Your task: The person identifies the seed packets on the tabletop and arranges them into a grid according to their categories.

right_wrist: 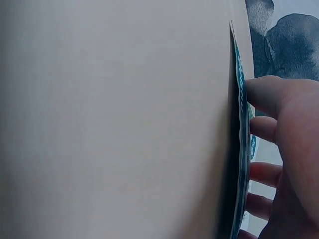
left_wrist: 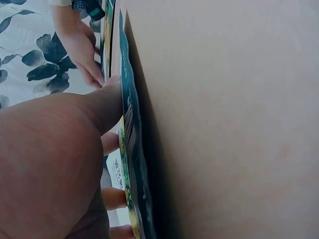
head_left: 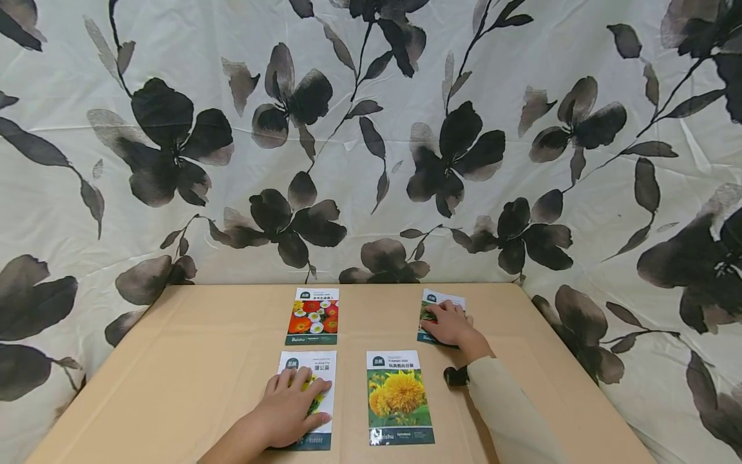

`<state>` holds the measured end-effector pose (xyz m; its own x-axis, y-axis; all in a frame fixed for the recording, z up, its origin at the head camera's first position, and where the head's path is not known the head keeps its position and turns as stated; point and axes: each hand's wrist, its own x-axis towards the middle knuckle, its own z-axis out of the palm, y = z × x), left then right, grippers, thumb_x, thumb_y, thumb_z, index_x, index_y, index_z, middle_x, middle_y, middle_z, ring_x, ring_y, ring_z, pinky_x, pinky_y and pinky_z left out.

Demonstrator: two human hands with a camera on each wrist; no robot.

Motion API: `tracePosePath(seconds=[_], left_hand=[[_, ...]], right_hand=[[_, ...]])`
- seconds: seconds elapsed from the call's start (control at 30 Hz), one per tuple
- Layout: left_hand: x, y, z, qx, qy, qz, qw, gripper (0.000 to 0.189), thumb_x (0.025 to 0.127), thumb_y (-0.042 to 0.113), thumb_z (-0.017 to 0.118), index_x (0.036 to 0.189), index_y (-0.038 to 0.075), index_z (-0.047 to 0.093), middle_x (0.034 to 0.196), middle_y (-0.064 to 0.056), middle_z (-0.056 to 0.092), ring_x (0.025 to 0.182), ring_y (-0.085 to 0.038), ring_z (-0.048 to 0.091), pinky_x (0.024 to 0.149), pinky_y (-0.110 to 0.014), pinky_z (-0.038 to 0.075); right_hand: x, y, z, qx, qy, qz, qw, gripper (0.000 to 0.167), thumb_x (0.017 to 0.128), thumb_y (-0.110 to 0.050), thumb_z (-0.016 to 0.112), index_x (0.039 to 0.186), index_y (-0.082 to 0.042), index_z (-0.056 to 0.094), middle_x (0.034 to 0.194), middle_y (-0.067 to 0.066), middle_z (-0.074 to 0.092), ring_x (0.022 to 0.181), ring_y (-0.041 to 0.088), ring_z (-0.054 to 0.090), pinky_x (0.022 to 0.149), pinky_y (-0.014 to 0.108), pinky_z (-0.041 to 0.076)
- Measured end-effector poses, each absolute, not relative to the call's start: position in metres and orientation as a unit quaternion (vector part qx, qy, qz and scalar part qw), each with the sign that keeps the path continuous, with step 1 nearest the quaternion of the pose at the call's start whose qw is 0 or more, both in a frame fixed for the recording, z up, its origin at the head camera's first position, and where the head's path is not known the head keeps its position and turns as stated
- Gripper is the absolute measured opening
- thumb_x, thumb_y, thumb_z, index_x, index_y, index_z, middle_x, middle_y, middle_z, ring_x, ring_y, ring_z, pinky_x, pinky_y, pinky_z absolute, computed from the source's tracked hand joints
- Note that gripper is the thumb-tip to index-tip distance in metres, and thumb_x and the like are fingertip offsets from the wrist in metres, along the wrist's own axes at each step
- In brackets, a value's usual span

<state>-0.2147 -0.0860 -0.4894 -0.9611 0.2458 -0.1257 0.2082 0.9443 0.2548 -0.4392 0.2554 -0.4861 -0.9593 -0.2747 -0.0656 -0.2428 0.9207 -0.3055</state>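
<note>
My left hand (head_left: pixel 290 407) rests with spread fingers on a white-topped seed packet (head_left: pixel 326 401) at the front left, hiding much of its yellow flower picture. In the left wrist view the thumb and fingertips lie on the face of this packet (left_wrist: pixel 130 94), whose dark teal lower edge bows slightly up from the board. Farther back on the right, my right hand (head_left: pixel 451 323) lies over another seed packet (head_left: pixel 436 297), covering most of its picture. The right wrist view shows the fingertips spread along that packet (right_wrist: pixel 242 144), its near edge casting a shadow.
A seed packet with yellow flowers (head_left: pixel 401 398) lies front centre, between the two arms. Behind the left hand lies a packet with red and white flowers (head_left: pixel 313 317). All rest on a tan tabletop (head_left: pixel 191 361), backed by a flower-print cloth (head_left: pixel 371 174). A black device sits at the right wrist.
</note>
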Motion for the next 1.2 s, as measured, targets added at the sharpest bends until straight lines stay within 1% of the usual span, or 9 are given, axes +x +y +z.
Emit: tracePosePath(seconds=[0.17, 0.37, 0.77, 0.97, 1.2], left_hand=[[-0.215, -0.086, -0.49, 0.116, 0.983, 0.12, 0.078, 0.065, 0.089, 0.065, 0.065, 0.143, 0.029, 0.057, 0.14, -0.013, 0.051, 0.127, -0.041, 0.042, 0.107, -0.072, 0.031], [-0.216, -0.087, -0.492, 0.117, 0.983, 0.12, 0.078, 0.065, 0.09, 0.065, 0.065, 0.144, 0.03, 0.057, 0.142, -0.013, 0.05, 0.128, -0.041, 0.041, 0.108, -0.072, 0.03], [-0.215, -0.087, -0.491, 0.117, 0.983, 0.118, 0.077, 0.065, 0.089, 0.064, 0.065, 0.143, 0.03, 0.057, 0.143, -0.014, 0.05, 0.128, -0.041, 0.041, 0.108, -0.072, 0.03], [-0.214, -0.086, -0.488, 0.116, 0.982, 0.122, 0.079, 0.064, 0.089, 0.063, 0.066, 0.143, 0.029, 0.057, 0.144, -0.015, 0.05, 0.129, -0.042, 0.041, 0.108, -0.072, 0.03], [-0.213, -0.086, -0.487, 0.118, 0.982, 0.125, 0.075, 0.064, 0.089, 0.063, 0.067, 0.142, 0.028, 0.058, 0.144, -0.015, 0.05, 0.128, -0.042, 0.041, 0.107, -0.072, 0.03]], right_hand=[[-0.439, 0.251, -0.489, -0.134, 0.979, -0.144, 0.054, 0.055, 0.102, -0.049, 0.055, 0.15, -0.023, 0.052, 0.152, 0.018, 0.041, 0.135, 0.045, 0.036, 0.102, 0.067, 0.03], [-0.437, 0.245, -0.486, -0.138, 0.98, -0.133, 0.048, 0.053, 0.101, -0.05, 0.058, 0.148, -0.025, 0.054, 0.151, 0.016, 0.043, 0.134, 0.043, 0.038, 0.101, 0.067, 0.033], [-0.435, 0.236, -0.484, -0.145, 0.98, -0.128, 0.05, 0.052, 0.101, -0.051, 0.059, 0.147, -0.027, 0.055, 0.151, 0.015, 0.044, 0.134, 0.042, 0.039, 0.1, 0.065, 0.034], [-0.438, 0.232, -0.486, -0.143, 0.98, -0.127, 0.055, 0.054, 0.101, -0.053, 0.057, 0.148, -0.029, 0.054, 0.152, 0.014, 0.043, 0.135, 0.041, 0.038, 0.103, 0.066, 0.032], [-0.437, 0.227, -0.484, -0.151, 0.978, -0.13, 0.054, 0.053, 0.1, -0.051, 0.059, 0.147, -0.027, 0.055, 0.151, 0.014, 0.044, 0.134, 0.041, 0.039, 0.102, 0.066, 0.033]])
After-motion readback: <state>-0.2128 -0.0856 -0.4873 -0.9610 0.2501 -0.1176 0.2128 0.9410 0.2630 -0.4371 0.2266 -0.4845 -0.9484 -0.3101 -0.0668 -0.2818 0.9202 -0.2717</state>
